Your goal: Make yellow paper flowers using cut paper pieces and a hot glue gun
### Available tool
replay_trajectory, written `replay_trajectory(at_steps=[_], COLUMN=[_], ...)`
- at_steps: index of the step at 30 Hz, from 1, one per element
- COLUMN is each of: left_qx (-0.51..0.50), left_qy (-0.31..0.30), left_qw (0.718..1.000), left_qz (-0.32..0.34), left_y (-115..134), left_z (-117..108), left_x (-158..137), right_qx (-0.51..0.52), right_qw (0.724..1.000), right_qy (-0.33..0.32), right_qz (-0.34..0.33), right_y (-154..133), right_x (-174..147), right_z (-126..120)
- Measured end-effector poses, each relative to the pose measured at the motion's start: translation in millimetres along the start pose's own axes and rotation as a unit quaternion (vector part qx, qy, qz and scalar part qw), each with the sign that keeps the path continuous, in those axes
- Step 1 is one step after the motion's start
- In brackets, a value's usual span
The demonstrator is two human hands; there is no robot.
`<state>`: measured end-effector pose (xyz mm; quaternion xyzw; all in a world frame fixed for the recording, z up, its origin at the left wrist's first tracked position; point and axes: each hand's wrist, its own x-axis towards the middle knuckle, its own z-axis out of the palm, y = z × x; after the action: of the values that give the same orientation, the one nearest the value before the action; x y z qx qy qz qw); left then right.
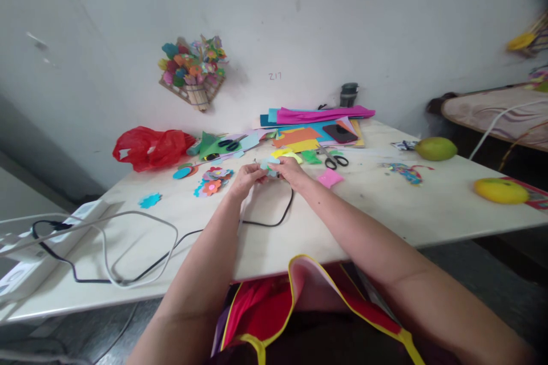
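Observation:
Both my hands meet over the middle of the table, holding a pale blue paper flower (270,166) between them. My left hand (252,175) pinches its left side, and my right hand (287,170) grips its right side with the fingers closed. Just left of my left hand lies a pile of coloured paper flowers (211,186), some with round centres. A bright blue paper flower (150,200) rests alone farther left. Beyond my right hand are black-handled scissors (333,159), a green paper scrap (311,157) and a pink paper piece (330,178).
At the back sit coloured paper sheets (295,138), a phone (339,133) and a red plastic bag (152,148). A power strip (51,245) and loose cables (145,274) take up the left side. A green mango (436,149) and a yellow one (500,190) lie right.

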<state>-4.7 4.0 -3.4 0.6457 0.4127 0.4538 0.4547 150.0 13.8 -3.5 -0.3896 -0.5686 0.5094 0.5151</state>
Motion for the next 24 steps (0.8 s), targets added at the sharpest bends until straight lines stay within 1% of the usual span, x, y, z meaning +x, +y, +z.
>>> replay_trajectory(at_steps=[5, 13, 18, 20, 24], left_qx=[0.000, -0.003, 0.003, 0.005, 0.006], left_qy=[-0.001, 0.008, -0.005, -0.007, -0.018], left_qw=[1.000, 1.000, 1.000, 1.000, 1.000], left_qz=[0.000, 0.010, 0.006, 0.009, 0.008], left_y=[0.1, 2.3, 4.0, 4.3, 4.3], left_z=[1.0, 3.7, 3.8, 3.1, 1.1], left_x=[0.2, -0.7, -1.6, -1.6, -1.1], right_qx=[0.000, 0.028, 0.019, 0.019, 0.016], right_qw=[1.000, 0.999, 0.999, 0.999, 1.000], right_qy=[0.012, 0.026, 0.041, 0.035, -0.003], right_qz=[-0.004, -0.001, -0.006, -0.001, 0.012], right_y=[0.1, -2.6, -1.5, -2.2, -3.1], right_x=[-0.9, -3.2, -2.9, -2.5, 0.0], right_z=[1.8, 5.3, 5.4, 3.7, -1.7])
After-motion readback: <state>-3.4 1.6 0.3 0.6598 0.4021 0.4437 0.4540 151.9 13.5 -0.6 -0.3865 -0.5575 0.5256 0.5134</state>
